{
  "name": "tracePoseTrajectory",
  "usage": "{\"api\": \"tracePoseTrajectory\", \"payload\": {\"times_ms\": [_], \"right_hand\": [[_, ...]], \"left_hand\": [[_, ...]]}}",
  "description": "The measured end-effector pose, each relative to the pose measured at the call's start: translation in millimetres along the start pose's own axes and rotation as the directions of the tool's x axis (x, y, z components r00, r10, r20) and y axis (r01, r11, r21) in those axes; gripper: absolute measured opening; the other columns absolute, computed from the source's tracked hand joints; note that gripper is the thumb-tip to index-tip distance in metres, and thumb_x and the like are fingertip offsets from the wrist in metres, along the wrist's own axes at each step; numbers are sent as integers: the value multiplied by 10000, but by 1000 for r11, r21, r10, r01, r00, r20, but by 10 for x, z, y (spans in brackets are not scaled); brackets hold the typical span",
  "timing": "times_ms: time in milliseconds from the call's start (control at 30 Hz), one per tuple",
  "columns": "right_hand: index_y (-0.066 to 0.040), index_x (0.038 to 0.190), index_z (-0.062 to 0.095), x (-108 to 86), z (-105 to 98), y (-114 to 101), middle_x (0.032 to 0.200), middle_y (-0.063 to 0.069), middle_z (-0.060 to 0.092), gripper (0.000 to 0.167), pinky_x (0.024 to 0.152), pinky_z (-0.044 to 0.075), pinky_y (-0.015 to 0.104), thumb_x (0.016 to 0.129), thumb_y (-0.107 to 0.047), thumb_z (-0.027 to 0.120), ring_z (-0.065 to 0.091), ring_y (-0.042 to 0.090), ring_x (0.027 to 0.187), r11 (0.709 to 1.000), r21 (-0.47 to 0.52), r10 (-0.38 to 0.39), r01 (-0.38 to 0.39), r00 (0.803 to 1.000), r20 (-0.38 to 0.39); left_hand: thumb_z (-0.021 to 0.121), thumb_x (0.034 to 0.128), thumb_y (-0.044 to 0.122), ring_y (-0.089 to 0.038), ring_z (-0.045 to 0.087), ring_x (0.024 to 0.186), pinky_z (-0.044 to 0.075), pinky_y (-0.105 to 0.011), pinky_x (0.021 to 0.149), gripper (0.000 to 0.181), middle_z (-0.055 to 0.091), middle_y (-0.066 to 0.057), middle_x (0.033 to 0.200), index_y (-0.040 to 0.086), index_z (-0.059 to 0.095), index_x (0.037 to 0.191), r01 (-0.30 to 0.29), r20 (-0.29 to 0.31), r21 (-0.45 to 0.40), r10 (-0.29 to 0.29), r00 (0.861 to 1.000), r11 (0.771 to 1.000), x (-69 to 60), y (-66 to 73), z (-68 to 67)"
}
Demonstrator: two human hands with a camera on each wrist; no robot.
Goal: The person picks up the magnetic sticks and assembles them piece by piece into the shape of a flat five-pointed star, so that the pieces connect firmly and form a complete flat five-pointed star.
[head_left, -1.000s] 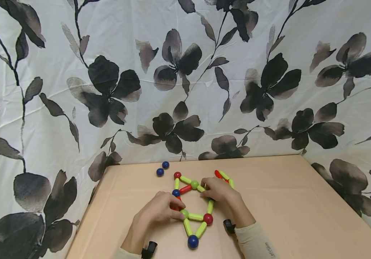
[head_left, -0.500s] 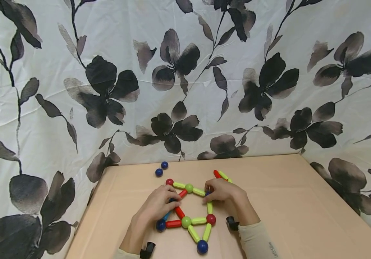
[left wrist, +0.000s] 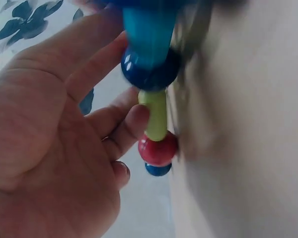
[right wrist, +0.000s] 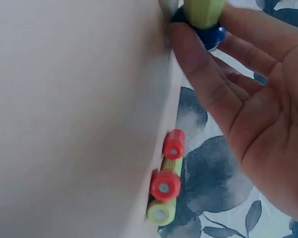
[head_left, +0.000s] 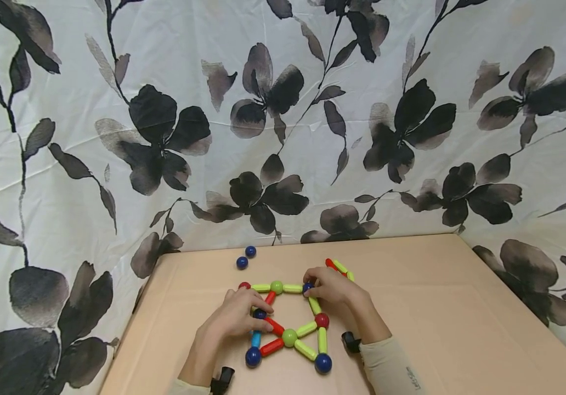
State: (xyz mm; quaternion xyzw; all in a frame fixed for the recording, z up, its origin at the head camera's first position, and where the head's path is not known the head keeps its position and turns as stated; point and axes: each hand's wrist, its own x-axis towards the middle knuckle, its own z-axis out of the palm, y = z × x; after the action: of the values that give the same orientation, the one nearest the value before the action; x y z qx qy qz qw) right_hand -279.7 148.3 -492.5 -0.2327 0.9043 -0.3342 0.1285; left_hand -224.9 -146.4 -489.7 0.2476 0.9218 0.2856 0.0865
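A flat figure of rods and balls lies on the table, its middle ring spread wide. My left hand [head_left: 237,314] pinches a dark blue ball [head_left: 260,314] on the ring's left side between thumb and finger; in the left wrist view a light blue rod [left wrist: 150,34] and a lime rod [left wrist: 158,114] join that ball. My right hand [head_left: 334,288] pinches another blue ball [right wrist: 211,35] at the ring's upper right corner. Lime balls [head_left: 289,337], a red ball [head_left: 321,320] and lower blue balls [head_left: 323,363] mark other corners, linked by lime and red rods [head_left: 272,346].
Two loose blue balls [head_left: 242,263] sit near the table's back edge. Several loose red and lime rods [right wrist: 165,186] lie behind my right hand. A flowered cloth [head_left: 263,137] hangs behind the cardboard-coloured table top [head_left: 436,318].
My left hand has moved from the lower lime ball to the blue ball on the left. The figure has turned and widened, its bottom blue ball shifting right; the lower left blue ball has come into view.
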Motion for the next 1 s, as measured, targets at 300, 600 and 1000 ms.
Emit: {"api": "tracePoseTrajectory", "payload": {"times_ms": [300, 600, 1000], "right_hand": [[-74, 1203, 701, 20, 17, 30, 1058, 48, 712, 266, 851, 581, 365, 946, -108, 760, 657, 176, 966, 998, 49, -25, 25, 1000, -9], [-92, 1125, 726, 25, -26, 40, 1012, 26, 690, 219, 761, 556, 288, 917, -114, 794, 648, 169, 872, 992, 119, -44, 36, 997, 61], [-94, 1256, 698, -114, -380, 273, 1158, 97, 711, 289, 837, 536, 365, 992, -207, 722, 628, 226, 973, 998, 62, 18, 10, 900, -435]], "left_hand": [[913, 789, 353, -218, 451, 994, 327, -359, 769, 211, 671, 111, 1010, 302, 840, 980, 111, 69, -105, -104, 992, 988, -36, 12, -59], [904, 810, 261, -191, 560, 937, 410, -283, 698, 159, 727, 84, 918, 206, 849, 949, 105, 164, -231, -68, 984, 967, -38, 32, -80], [900, 816, 285, -187, 538, 922, 404, -295, 713, 149, 662, 34, 957, 218, 847, 937, 118, 158, -217, -85, 984, 969, -14, 33, -56]]}}
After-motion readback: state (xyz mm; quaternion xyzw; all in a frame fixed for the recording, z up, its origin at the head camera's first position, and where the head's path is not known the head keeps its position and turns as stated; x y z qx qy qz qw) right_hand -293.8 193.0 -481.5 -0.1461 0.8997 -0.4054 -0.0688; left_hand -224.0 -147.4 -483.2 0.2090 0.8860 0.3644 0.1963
